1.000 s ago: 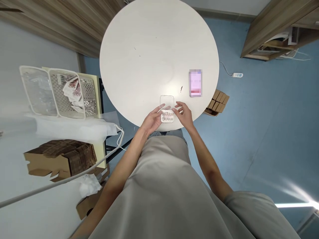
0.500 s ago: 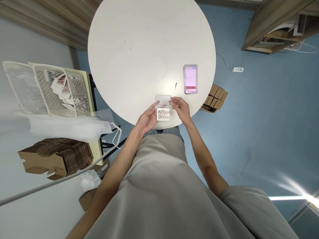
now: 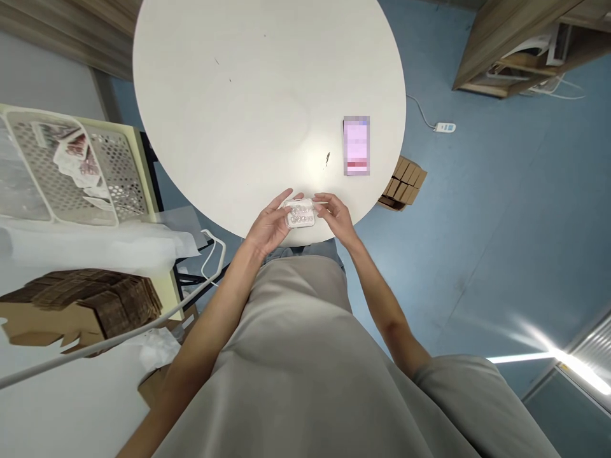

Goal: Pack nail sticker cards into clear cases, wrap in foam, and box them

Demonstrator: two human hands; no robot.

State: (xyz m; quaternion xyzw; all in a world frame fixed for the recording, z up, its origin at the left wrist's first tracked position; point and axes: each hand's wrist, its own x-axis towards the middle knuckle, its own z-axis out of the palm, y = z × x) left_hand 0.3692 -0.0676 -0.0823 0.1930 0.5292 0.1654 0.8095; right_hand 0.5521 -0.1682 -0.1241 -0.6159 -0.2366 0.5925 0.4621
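A small clear plastic case [image 3: 300, 219] with several shiny round pieces inside sits near the front edge of the round white table. Its lid lies down over the pieces. My left hand [image 3: 270, 228] grips the case from the left, thumb on top and fingers reaching behind it. At the right edge of the case is my right hand [image 3: 337, 216], its bent fingertips against the upper right corner. What kind the round pieces are is too small to tell.
A phone [image 3: 356, 146] lies on the white table [image 3: 267, 127], right of the hands. Small cardboard boxes [image 3: 405, 181] stand below the table's right side. To the left are a perforated basket [image 3: 126, 172], flattened brown cartons [image 3: 95, 305] and a pale curved pipe [image 3: 162, 321].
The lid of the plastic case has folded down from open to shut over the round pieces. My right fingers moved with it to the corner. The view has shifted slightly.
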